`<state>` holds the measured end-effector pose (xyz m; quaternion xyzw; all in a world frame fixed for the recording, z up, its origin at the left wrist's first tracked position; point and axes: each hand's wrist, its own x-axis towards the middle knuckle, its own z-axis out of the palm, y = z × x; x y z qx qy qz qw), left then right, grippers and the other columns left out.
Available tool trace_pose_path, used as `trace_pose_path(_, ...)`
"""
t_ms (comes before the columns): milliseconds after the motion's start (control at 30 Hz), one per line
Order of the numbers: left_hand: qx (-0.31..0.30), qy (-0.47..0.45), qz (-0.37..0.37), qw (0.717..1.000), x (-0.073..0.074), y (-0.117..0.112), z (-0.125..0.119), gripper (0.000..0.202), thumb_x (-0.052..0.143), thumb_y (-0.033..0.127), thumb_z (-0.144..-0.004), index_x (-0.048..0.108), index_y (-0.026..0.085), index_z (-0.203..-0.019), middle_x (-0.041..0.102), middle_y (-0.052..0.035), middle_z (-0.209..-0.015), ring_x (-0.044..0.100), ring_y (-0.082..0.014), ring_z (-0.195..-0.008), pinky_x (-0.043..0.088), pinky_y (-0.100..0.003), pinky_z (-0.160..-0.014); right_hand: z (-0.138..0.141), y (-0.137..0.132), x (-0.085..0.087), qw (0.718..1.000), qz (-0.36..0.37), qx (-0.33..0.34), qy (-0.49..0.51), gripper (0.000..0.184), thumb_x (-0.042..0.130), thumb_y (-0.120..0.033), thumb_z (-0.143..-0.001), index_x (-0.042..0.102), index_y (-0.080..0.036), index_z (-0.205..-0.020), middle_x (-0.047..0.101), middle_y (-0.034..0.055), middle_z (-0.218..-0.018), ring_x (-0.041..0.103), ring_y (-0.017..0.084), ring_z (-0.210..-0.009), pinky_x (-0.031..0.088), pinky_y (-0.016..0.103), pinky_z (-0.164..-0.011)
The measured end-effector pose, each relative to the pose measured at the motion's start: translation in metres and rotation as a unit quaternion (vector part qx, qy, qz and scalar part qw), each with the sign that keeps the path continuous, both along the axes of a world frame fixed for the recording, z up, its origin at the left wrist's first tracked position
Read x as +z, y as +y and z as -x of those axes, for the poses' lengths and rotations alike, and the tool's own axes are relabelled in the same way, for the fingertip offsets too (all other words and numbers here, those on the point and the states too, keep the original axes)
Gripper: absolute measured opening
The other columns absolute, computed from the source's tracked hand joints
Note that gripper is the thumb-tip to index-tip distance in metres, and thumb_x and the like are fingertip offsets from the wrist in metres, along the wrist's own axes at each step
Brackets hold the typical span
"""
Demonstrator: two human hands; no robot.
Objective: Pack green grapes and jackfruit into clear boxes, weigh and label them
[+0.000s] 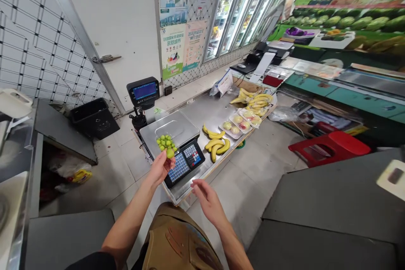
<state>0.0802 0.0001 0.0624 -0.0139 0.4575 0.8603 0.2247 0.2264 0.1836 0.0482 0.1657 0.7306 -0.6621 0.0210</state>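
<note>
My left hand [161, 168] pinches a round green fruit [170, 153] between thumb and fingers, just above the keypad's near-left corner. Behind it, several more small green fruits [164, 141] sit together in a clear shallow tray on the metal plate of a weighing scale [186, 125]. Hanging over the front edge of the steel counter, my right hand [205, 198] is empty, its fingers loosely curved and apart from the thumb. The scale's keypad [186, 160] faces me between the hands. Its display [144, 90] stands on a post at the back left.
Loose bananas [216, 143] lie right of the scale on the steel counter [202, 112]. Beyond them are wrapped fruit trays [240, 122] and more bananas [257, 101]. A red stool [332, 147] stands at right, a black bin [95, 118] at left, and grey cabinets [335, 202] flank me.
</note>
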Motion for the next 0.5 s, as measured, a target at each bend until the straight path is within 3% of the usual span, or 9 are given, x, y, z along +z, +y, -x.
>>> trace_pose_path(133, -0.001, 0.026, 0.016, 1.0, 0.01, 0.005, -0.012, 0.067, 0.081, 0.08, -0.073, 0.053, 0.023, -0.092, 0.052, 0.0069, -0.061, 0.045, -0.0103, -0.056, 0.038, -0.023, -0.055, 0.033, -0.014, 0.035, 0.993, -0.031, 0.006, 0.113, 0.049, 0.071, -0.058, -0.092, 0.07, -0.026, -0.129, 0.075, 0.0124, -0.123, 0.073, 0.025, -0.098, 0.063, 0.039, -0.084)
trace_pose_path(233, -0.033, 0.046, 0.079, 0.995, 0.006, 0.011, -0.025, 0.068, 0.084, 0.08, -0.07, 0.051, 0.022, -0.086, 0.048, 0.0091, -0.058, 0.04, -0.0079, -0.05, 0.033, -0.022, -0.052, 0.046, -0.025, 0.042, 0.987, -0.033, 0.023, 0.153, 0.055, 0.075, -0.049, -0.091, 0.066, -0.028, -0.14, 0.073, 0.0129, -0.131, 0.074, 0.025, -0.097, 0.064, 0.037, -0.076)
trace_pose_path(400, -0.113, 0.065, 0.179, 0.975, -0.019, 0.015, -0.034, 0.063, 0.076, 0.08, -0.075, 0.052, 0.022, -0.082, 0.051, 0.007, -0.06, 0.041, -0.0094, -0.049, 0.031, -0.023, -0.05, 0.039, -0.029, 0.018, 0.99, -0.023, -0.03, 0.139, 0.046, 0.076, -0.051, -0.089, 0.075, -0.024, -0.126, 0.08, 0.0097, -0.103, 0.076, 0.025, -0.086, 0.066, 0.041, -0.082)
trace_pose_path(467, -0.063, 0.096, 0.305, 0.945, -0.032, 0.011, -0.023, 0.052, 0.07, 0.073, -0.084, 0.055, 0.022, -0.086, 0.058, 0.0032, -0.066, 0.052, -0.0133, -0.056, 0.038, -0.025, -0.056, 0.026, -0.023, 0.004, 0.991, -0.002, -0.069, 0.117, 0.054, 0.076, -0.059, -0.087, 0.075, -0.023, -0.128, 0.08, 0.0094, -0.097, 0.075, 0.025, -0.083, 0.066, 0.042, -0.079)
trace_pose_path(500, -0.023, 0.107, 0.39, 0.914, -0.037, 0.006, -0.015, 0.045, 0.069, 0.066, -0.088, 0.057, 0.023, -0.09, 0.061, 0.0016, -0.069, 0.058, -0.0162, -0.061, 0.042, -0.027, -0.06, 0.018, -0.018, -0.003, 0.991, 0.005, -0.091, 0.102, 0.059, 0.076, -0.063, -0.085, 0.075, -0.023, -0.129, 0.08, 0.0093, -0.094, 0.074, 0.026, -0.08, 0.066, 0.042, -0.076)
